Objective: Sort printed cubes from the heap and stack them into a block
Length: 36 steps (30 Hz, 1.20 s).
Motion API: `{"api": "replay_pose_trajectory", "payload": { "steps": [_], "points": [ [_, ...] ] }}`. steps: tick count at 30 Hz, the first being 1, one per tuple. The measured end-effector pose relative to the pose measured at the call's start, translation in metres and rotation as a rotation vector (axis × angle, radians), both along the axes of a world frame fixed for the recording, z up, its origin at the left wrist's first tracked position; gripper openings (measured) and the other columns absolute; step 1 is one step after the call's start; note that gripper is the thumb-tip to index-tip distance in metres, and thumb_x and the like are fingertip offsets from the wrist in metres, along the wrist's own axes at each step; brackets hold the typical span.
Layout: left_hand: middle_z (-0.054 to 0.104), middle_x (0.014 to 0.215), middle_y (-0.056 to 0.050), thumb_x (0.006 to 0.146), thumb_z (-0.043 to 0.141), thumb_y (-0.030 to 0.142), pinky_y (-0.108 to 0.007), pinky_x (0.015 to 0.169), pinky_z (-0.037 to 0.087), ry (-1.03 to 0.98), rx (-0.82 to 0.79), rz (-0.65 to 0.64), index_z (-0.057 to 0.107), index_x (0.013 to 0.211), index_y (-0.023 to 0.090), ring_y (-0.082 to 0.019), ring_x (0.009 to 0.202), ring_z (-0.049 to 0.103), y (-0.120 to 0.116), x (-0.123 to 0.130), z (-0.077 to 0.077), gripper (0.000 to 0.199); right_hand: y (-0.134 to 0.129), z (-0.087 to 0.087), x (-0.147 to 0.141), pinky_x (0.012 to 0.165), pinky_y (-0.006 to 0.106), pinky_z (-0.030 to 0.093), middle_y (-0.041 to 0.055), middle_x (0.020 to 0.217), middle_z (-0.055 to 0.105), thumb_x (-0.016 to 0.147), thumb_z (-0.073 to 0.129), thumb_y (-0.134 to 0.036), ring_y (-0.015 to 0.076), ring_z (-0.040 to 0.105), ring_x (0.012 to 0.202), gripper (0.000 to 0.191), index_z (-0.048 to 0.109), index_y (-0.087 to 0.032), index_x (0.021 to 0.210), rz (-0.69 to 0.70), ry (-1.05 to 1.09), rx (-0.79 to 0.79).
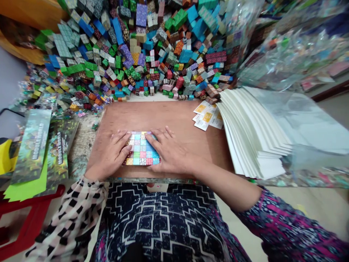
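Note:
A flat rectangular layer of small coloured cubes point(140, 147) lies on the brown board in front of me. My left hand point(111, 153) wraps its left edge, the thumb resting over the cubes and the fingers reaching along the upper left corner. Over the right edge lies my right hand point(171, 151), its thumb at the lower right corner and its index finger on the top, with the other fingers spread outward. Both palms hide the block's side edges.
The brown board point(160, 112) covers the table's middle. A heap of coloured blocks point(136, 54) fills the back. Small white-and-yellow cards point(203, 115) lie beside a stack of white sheets point(251, 134) and clear plastic point(313, 120) at right. Printed "Module World" cards point(32, 145) lie left.

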<state>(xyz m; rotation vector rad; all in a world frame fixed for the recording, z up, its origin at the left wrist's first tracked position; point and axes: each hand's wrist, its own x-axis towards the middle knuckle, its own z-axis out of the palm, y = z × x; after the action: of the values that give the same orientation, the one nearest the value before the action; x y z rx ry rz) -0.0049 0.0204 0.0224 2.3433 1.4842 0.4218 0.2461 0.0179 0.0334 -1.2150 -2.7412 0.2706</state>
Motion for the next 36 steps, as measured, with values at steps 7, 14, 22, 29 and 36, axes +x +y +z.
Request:
{"api": "replay_pose_trajectory", "payload": {
  "steps": [7,14,22,29,36],
  "points": [
    [0.042,0.151,-0.012,0.1,0.023,0.055,-0.055,0.123,0.02,0.012,0.008,0.006,0.048,0.141,0.016,-0.027,0.145,0.03,0.0,0.0,-0.002,0.062,-0.002,-0.001,-0.008,0.118,0.054,0.024,0.0266,0.149,0.038,0.079,0.064,-0.053,0.0405,0.036,0.136,0.092,0.034,-0.002,0.15,-0.005,-0.009,-0.031],
    [0.037,0.155,-0.012,0.098,0.016,0.06,-0.059,0.122,0.018,0.081,0.026,0.015,0.046,0.143,0.017,-0.03,0.147,0.025,0.001,-0.001,-0.001,0.069,-0.003,0.004,-0.007,0.119,0.056,0.019,0.0268,0.154,0.03,0.077,0.069,-0.056,0.0434,0.027,0.143,0.099,0.031,-0.005,0.152,-0.016,0.001,-0.093],
    [0.033,0.158,-0.002,0.101,0.021,0.054,-0.058,0.124,0.01,0.188,0.178,-0.138,0.033,0.148,0.03,-0.026,0.15,0.018,-0.022,0.025,0.017,0.055,-0.003,0.006,0.046,0.12,0.055,0.023,0.0085,0.162,0.023,0.103,0.016,-0.051,0.0248,0.017,0.15,0.06,0.019,-0.026,0.157,-0.314,0.354,-0.194],
    [0.035,0.156,-0.004,0.101,0.024,0.053,-0.058,0.123,0.013,0.255,0.181,-0.28,0.036,0.147,0.027,-0.027,0.148,0.024,-0.027,0.051,0.005,0.054,-0.022,-0.024,0.028,0.121,0.057,0.015,0.0105,0.162,0.022,0.104,0.019,-0.043,0.0273,0.009,0.151,0.058,0.024,-0.016,0.155,-0.256,0.13,-0.11],
    [0.038,0.155,-0.007,0.101,0.028,0.048,-0.054,0.121,0.022,0.32,0.253,-0.325,0.038,0.146,0.021,-0.028,0.147,0.026,-0.025,0.051,-0.001,0.053,-0.023,-0.021,0.022,0.12,0.059,0.015,0.0126,0.161,0.025,0.103,0.021,-0.04,0.0312,0.015,0.15,0.057,0.029,-0.012,0.153,-0.267,-0.003,-0.069]
  ]
}}
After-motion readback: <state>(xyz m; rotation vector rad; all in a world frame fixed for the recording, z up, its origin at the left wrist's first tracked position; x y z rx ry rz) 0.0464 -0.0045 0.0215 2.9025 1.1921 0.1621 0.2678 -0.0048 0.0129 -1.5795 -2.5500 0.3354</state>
